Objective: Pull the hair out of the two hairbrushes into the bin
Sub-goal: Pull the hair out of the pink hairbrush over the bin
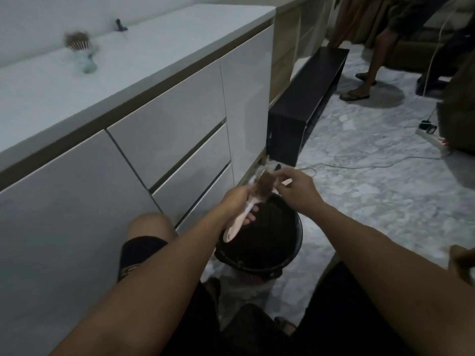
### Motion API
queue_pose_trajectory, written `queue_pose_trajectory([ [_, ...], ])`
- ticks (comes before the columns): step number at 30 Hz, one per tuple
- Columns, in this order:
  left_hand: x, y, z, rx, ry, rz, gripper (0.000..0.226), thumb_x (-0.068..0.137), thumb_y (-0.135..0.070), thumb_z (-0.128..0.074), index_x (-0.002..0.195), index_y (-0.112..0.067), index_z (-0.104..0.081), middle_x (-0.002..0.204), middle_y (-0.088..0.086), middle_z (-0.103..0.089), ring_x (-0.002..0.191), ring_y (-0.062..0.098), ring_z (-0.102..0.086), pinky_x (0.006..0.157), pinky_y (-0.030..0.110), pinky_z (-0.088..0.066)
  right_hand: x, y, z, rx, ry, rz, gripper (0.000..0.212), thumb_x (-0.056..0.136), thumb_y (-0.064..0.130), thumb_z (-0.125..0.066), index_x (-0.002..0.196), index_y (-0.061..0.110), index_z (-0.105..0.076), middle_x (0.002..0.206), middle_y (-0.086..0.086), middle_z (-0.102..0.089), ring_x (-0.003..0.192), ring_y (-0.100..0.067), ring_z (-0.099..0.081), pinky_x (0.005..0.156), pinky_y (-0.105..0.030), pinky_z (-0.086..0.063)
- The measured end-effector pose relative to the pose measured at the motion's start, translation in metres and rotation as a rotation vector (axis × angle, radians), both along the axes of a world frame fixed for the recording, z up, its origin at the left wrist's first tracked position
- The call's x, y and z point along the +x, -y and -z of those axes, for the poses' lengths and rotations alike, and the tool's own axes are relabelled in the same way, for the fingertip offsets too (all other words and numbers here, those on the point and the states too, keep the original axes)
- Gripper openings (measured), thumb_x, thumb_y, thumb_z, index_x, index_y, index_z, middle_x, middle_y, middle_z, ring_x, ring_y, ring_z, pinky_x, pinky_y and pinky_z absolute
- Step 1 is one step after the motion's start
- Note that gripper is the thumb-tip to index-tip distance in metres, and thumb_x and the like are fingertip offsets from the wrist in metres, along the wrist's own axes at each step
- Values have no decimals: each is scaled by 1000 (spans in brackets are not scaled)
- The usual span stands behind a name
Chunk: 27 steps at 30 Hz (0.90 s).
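My left hand [237, 201] grips a pink hairbrush [232, 229] by its handle, holding it over the black bin [288, 253] on the floor. A brown clump of hair [266, 185] fills the brush head. My right hand [295, 187] pinches at the top of that hair with its fingertips. A second hairbrush [82, 51], pale green and also clogged with brown hair, lies on the white countertop [159, 60] at the far left.
White cabinet drawers [167, 129] run along the left. A black low bench [308, 104] stands beyond the bin. Another person's legs [370, 70] stand at the back right. A power strip [434, 141] and cables lie on the marble floor.
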<state>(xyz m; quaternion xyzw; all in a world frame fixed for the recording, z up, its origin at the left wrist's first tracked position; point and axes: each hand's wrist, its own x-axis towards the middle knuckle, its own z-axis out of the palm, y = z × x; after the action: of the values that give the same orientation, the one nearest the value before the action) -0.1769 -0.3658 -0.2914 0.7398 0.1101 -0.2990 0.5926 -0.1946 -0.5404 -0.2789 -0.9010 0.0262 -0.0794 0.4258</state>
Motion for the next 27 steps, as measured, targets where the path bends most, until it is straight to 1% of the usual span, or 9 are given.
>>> queue_pose_trajectory([
  [2, 0, -5, 7, 7, -6, -23, 41, 94, -43, -46, 90, -10, -69, 76, 12, -66, 47, 20, -58, 41, 25, -43, -2, -4, 4, -44, -15, -85, 34, 82, 15, -72, 115, 20, -67, 101, -1, -65, 92, -17, -62, 89, -40, -53],
  [4, -3, -12, 14, 20, -20, -41, 40, 95, -40, -43, 88, -9, -69, 75, 13, -66, 47, 21, -57, 42, 25, -42, -1, -8, 14, -134, -43, -148, 46, 79, 20, -74, 123, 26, -60, 116, -3, -60, 100, -22, -63, 91, -43, -53],
  [7, -6, -24, 29, 15, -83, -56, 37, 92, -28, -39, 94, -3, -66, 79, 17, -66, 48, 24, -56, 44, 26, -42, 0, -16, 27, -238, -91, -234, 54, 83, 23, -71, 132, 31, -51, 125, -5, -53, 102, -24, -62, 90, -39, -51],
  [12, -2, -40, 58, -15, -192, -41, 40, 88, -26, -38, 97, 0, -68, 83, 19, -69, 48, 26, -57, 43, 24, -41, 0, -34, 55, -378, -91, -382, 54, 85, 26, -68, 136, 30, -50, 133, -3, -48, 111, -22, -57, 90, -34, -51],
  [16, 1, -50, 82, -16, -249, -6, 39, 91, -28, -40, 94, -1, -69, 84, 16, -71, 51, 25, -58, 43, 25, -42, -1, -45, 76, -376, -101, -406, 32, 91, 20, -61, 123, 20, -65, 127, -5, -57, 106, -19, -59, 90, -36, -52],
  [19, -3, -56, 93, 2, -258, 25, 33, 91, -27, -47, 92, -3, -70, 85, 14, -70, 51, 22, -58, 46, 26, -41, 5, -49, 80, -297, -64, -307, 20, 92, 13, -59, 105, 12, -73, 107, -7, -71, 96, -20, -64, 89, -36, -53],
  [21, -4, -57, 97, 19, -232, 28, 29, 89, -28, -54, 92, -5, -72, 86, 13, -72, 53, 21, -59, 48, 27, -42, 10, -46, 81, -192, -77, -182, 22, 90, 6, -58, 104, 9, -74, 104, -8, -74, 97, -21, -66, 90, -30, -51],
  [24, 0, -56, 102, 18, -189, 28, 31, 88, -34, -61, 97, -7, -73, 85, 12, -75, 54, 20, -62, 49, 28, -46, 20, -33, 87, -59, -169, 37, 23, 89, 9, -60, 104, 17, -75, 104, -3, -75, 97, -18, -67, 92, -33, -53],
  [27, 1, -56, 105, 11, -163, -1, 36, 89, -42, -64, 100, -8, -72, 77, 9, -74, 50, 19, -62, 47, 27, -46, 26, -25, 95, 85, -270, 179, 22, 87, 14, -61, 99, 25, -76, 95, 2, -74, 89, -17, -68, 86, -38, -57],
])
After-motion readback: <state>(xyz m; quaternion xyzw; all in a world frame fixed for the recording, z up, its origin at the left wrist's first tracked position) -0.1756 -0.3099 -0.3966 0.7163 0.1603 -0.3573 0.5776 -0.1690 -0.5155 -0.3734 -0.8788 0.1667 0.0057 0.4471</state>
